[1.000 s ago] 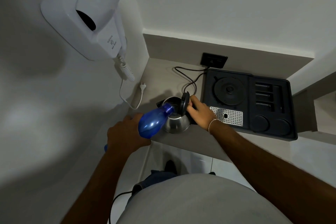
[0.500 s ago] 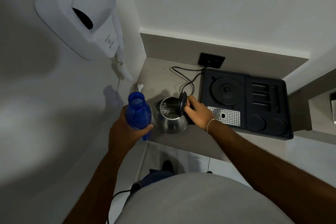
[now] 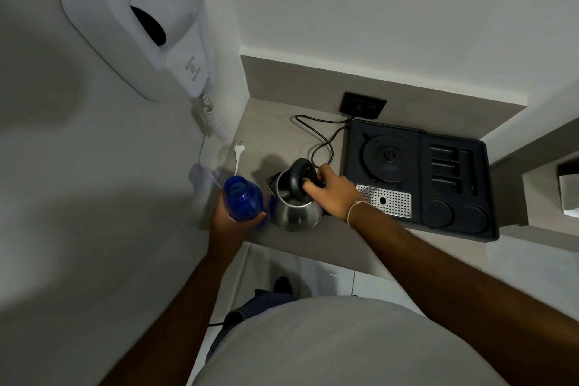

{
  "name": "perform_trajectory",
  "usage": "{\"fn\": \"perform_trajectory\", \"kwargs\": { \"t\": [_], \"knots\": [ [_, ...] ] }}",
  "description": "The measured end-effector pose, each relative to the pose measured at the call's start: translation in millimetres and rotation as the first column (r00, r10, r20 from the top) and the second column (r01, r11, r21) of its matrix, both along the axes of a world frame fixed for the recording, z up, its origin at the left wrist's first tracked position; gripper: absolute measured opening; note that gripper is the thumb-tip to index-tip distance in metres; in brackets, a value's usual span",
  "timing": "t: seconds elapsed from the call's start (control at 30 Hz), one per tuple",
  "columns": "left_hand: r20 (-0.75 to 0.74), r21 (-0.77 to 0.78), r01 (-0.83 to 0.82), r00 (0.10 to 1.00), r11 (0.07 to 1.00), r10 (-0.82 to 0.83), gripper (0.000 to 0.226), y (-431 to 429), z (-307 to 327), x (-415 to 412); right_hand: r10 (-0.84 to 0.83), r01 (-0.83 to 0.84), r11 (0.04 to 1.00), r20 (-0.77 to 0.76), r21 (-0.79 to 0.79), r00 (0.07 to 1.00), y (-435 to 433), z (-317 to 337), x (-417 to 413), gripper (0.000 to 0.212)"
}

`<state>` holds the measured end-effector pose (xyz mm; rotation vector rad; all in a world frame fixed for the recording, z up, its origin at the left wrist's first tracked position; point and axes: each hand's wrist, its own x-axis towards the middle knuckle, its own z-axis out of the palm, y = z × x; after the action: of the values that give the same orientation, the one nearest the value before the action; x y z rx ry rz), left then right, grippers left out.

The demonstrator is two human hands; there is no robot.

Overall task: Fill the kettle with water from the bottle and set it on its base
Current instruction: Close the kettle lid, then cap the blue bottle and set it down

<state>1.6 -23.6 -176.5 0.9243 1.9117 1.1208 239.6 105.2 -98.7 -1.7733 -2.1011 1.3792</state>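
Kettle (image 3: 294, 213), stainless steel with a black hinged lid (image 3: 300, 178), stands on the grey counter (image 3: 282, 135) just left of the black tray (image 3: 488, 229). Its round base (image 3: 388, 157) sits empty in the tray, at about one o'clock from the kettle. The right hand (image 3: 336, 194) is curled at the handle side, fingers (image 3: 311, 186) on the lid, which is tilted partway over the mouth; whether it also grips the handle cannot be told. The left hand (image 3: 233, 219) is wrapped closed round an upright blue bottle (image 3: 242, 202), uncapped, at nine o'clock, just beside the kettle.

Judgement: the polished body will be slippery and rigid, and heavier once filled, so the handle is the proper hold. A level carry is advised. The bottle looks like light plastic, and gripping its mid-body should serve. The power cord (image 3: 322, 141) lies near the path to the base.
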Motion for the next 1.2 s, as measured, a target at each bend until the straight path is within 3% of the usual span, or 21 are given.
{"fn": "perform_trajectory", "kwargs": {
  "t": [0.1, 0.2, 0.33, 0.47, 0.7, 0.8, 0.87, 0.93, 0.97, 1.07, 1.2],
  "knots": [
    [0.047, -0.026, -0.018, 0.999, 0.999, 0.019, 0.088, -4, -7, -3, -0.013, 0.013, 1.000, 0.026, -0.009, 1.000, 1, -1, -4, 0.069],
    [0.032, -0.070, 0.064, 0.998, 0.995, -0.062, 0.085, -4, -8, -11, -0.025, 0.025, 1.000, 0.050, 0.001, 0.998, 1, -3, -7, 0.075],
    [-0.210, -0.171, 0.284, 0.925, 0.943, -0.316, 0.029, -9, -13, -32, -0.044, 0.041, 0.999, 0.094, 0.033, 0.995, 0, -5, -13, 0.072],
    [-0.424, -0.247, 0.216, 0.852, 0.944, -0.306, 0.054, -25, -22, -42, -0.070, 0.063, 0.996, 0.114, 0.059, 0.991, 0, -4, -17, 0.076],
    [-0.443, -0.276, 0.152, 0.856, 0.949, -0.266, 0.037, -31, -22, -36, -0.091, 0.073, 0.990, 0.150, 0.121, 0.985, -3, -6, -24, 0.078],
    [-0.360, -0.183, 0.089, 0.921, 0.979, -0.151, 0.028, -32, -10, -33, -0.104, 0.084, 0.989, 0.173, 0.119, 0.979, -1, -7, -25, 0.076],
    [-0.327, -0.009, -0.081, 0.942, 0.997, 0.074, 0.020, -33, 7, -26, -0.104, 0.088, 0.992, 0.181, 0.095, 0.978, 1, -8, -24, 0.076],
    [-0.289, 0.193, -0.245, 0.911, 0.950, 0.294, 0.035, -35, 31, -22, -0.098, 0.089, 0.994, 0.180, 0.057, 0.979, 5, -10, -23, 0.074],
    [-0.292, 0.271, -0.252, 0.898, 0.929, 0.328, 0.043, -35, 44, -22, -0.094, 0.088, 0.995, 0.181, 0.039, 0.979, 7, -11, -22, 0.073],
    [-0.450, 0.347, 0.012, 0.879, 0.938, 0.155, 0.046, -33, 84, -26, -0.082, 0.083, 0.997, 0.179, 0.004, 0.980, 9, -13, -19, 0.072],
    [-0.621, 0.099, 0.242, 0.773, 0.965, -0.130, 0.055, -17, 123, -27, -0.073, 0.073, 0.997, 0.168, 0.005, 0.983, 8, -12, -19, 0.072]
  ]
}}
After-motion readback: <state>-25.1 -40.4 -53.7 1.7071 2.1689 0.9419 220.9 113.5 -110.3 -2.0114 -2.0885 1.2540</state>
